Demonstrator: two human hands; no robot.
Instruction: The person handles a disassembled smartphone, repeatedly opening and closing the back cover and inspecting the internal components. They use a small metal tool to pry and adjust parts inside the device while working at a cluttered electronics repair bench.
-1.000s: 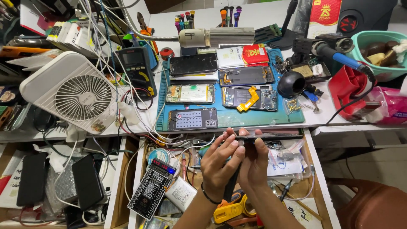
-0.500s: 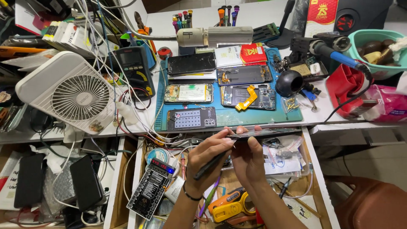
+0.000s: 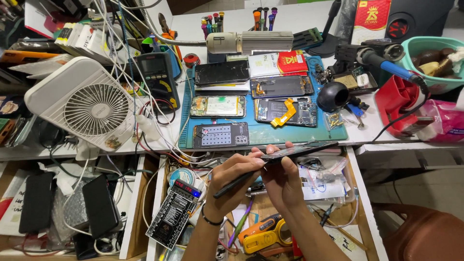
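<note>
My hands are over an open drawer in front of the bench. My right hand (image 3: 285, 186) grips a thin black phone panel (image 3: 304, 150), held nearly level and edge-on, its far end over the bench edge. My left hand (image 3: 234, 176) pinches the panel's near end with fingertips. A second dark flat piece (image 3: 231, 186) slants down to the left under that hand; I cannot tell whether it is joined to the panel. A black band circles my left wrist.
A blue work mat (image 3: 270, 136) behind my hands carries several opened phones and a yellow flex cable. A white fan (image 3: 84, 108) and a multimeter (image 3: 157, 77) stand left among tangled wires. The drawer holds a black tester board (image 3: 174, 212) and a yellow tool (image 3: 263, 237).
The dark piece that hung almost straight down between my hands has swung up and leftward. The panel now lies nearly level, reaching out to the right. My hands have spread apart a little.
</note>
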